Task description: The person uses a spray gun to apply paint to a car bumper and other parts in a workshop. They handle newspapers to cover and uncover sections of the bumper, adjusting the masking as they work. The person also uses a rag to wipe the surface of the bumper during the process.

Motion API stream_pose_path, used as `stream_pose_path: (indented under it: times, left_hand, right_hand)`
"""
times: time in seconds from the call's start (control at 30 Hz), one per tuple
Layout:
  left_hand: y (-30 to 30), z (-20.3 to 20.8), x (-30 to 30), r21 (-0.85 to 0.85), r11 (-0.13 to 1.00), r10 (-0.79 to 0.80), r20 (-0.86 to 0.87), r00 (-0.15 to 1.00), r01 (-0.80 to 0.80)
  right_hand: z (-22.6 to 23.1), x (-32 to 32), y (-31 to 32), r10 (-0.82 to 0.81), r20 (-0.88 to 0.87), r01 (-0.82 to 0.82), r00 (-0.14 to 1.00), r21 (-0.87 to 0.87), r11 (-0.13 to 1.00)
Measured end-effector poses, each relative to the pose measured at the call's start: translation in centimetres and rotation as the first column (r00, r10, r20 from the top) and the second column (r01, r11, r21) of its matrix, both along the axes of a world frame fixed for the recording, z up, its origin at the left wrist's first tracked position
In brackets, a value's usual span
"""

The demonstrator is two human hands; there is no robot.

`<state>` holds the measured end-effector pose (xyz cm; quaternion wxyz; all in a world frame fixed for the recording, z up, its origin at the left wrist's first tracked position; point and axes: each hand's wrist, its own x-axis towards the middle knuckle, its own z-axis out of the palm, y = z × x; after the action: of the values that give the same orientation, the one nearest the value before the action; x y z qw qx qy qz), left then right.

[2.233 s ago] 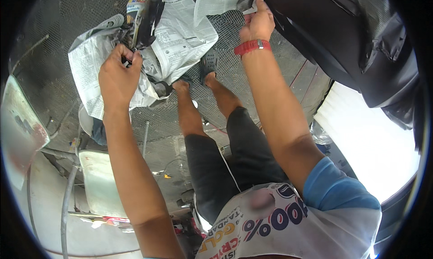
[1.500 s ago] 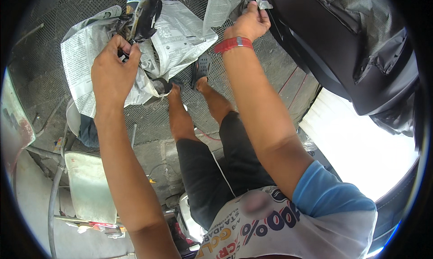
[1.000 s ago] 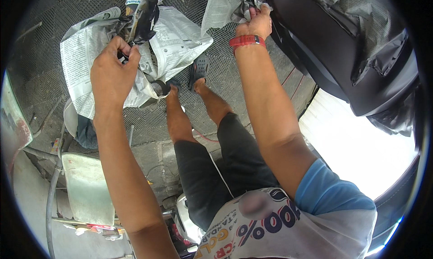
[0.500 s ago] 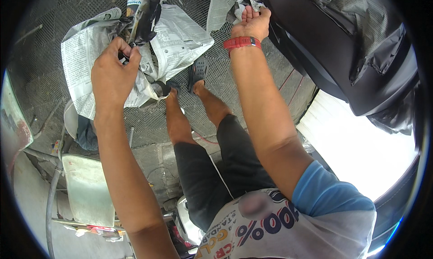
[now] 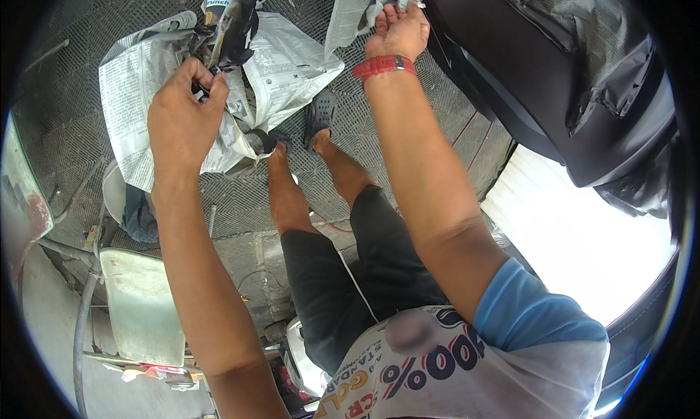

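My left hand (image 5: 186,109) is closed, pinching a bundle of crumpled newspaper (image 5: 131,98) with strips of black film (image 5: 237,43) and a coloured wrapper (image 5: 219,7) mixed in. The bundle hangs over the floor in front of my feet. At the upper right, my right hand (image 5: 399,29), with a red watch on its wrist, has its fingers curled round a torn edge of newspaper (image 5: 346,18). That sheet lies against a large dark curved panel (image 5: 503,69). The fingertips are partly hidden by the paper.
More newspaper (image 5: 612,61) and black plastic cover the dark panel on the right. Below it is a bright white surface (image 5: 583,229). A worn pale chair (image 5: 142,302) with metal tubing stands at the lower left. The floor has grey textured matting (image 5: 240,193).
My right hand has moved slightly left and up, drawing the newspaper edge with it, away from the dark panel. My left hand and its bundle stay almost still.
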<state>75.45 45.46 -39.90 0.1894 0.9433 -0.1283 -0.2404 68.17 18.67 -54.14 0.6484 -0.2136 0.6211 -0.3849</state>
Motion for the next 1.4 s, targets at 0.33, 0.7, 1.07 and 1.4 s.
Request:
stream_pose_path:
  times: [0.33,0.7,1.07,1.4]
  left_hand:
    - [-0.1,-0.1,-0.3,0.0,1.0,0.019,-0.014,1.0,-0.019]
    - [0.4,-1.4,-0.3,-0.041,0.999,-0.006,0.114,0.993,0.01]
    - [-4.1,0.3,9.5,0.054,0.967,-0.255,0.145,0.956,0.25]
    - [-11.5,0.9,17.3,0.162,0.851,-0.514,0.062,0.856,0.499]
  right_hand:
    - [-2.6,3.3,4.3,0.203,-0.101,-0.219,0.974,-0.185,0.958]
    - [-0.7,3.5,10.1,0.364,-0.87,-0.925,0.334,-0.229,0.303]
    - [6.4,13.3,5.8,0.759,-0.645,-0.996,0.085,-0.066,0.056]
    - [6.6,16.1,3.2,0.989,0.002,-0.976,0.149,-0.159,0.147]
